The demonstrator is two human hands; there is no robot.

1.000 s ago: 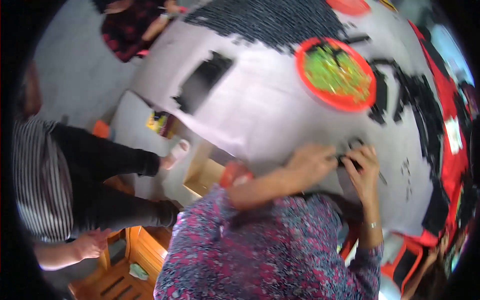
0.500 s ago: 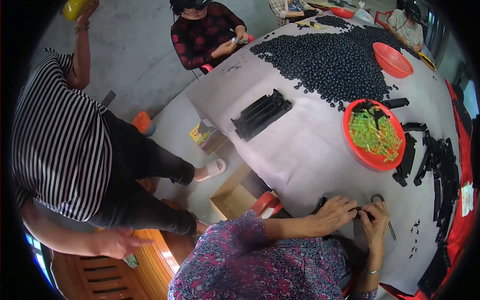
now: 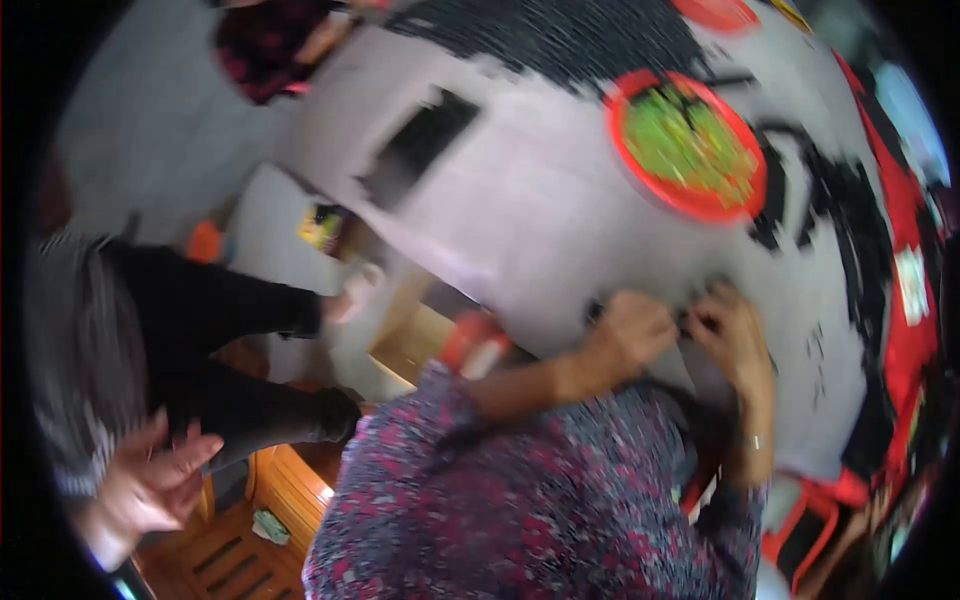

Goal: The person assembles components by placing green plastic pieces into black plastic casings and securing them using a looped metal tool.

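Near the table's front edge, my left hand [image 3: 637, 335] is closed, its fingers curled, and blur hides what they hold. A dark piece [image 3: 594, 310] shows just left of it. My right hand [image 3: 730, 335], a bracelet on its wrist, pinches a small black part [image 3: 687, 322] in the gap between both hands. Small black bits [image 3: 815, 365] lie scattered on the cloth to the right. Beyond my hands stands a red basin [image 3: 622, 150] holding yellow-green strips and some black pieces. The whole picture is smeared by motion.
A grey cloth [image 3: 540, 240] covers the table. On it are a black slotted part [image 3: 420, 145], a heap of small black pieces [image 3: 560, 35] and long black parts [image 3: 850, 230]. A person in dark trousers [image 3: 200, 300] stands at left; an open cardboard box [image 3: 400, 340] is below the table edge.
My view has swung, so the table and basin sit higher in the picture. My hands have drawn slightly apart. The standing person's nearer hand is now raised with fingers spread.
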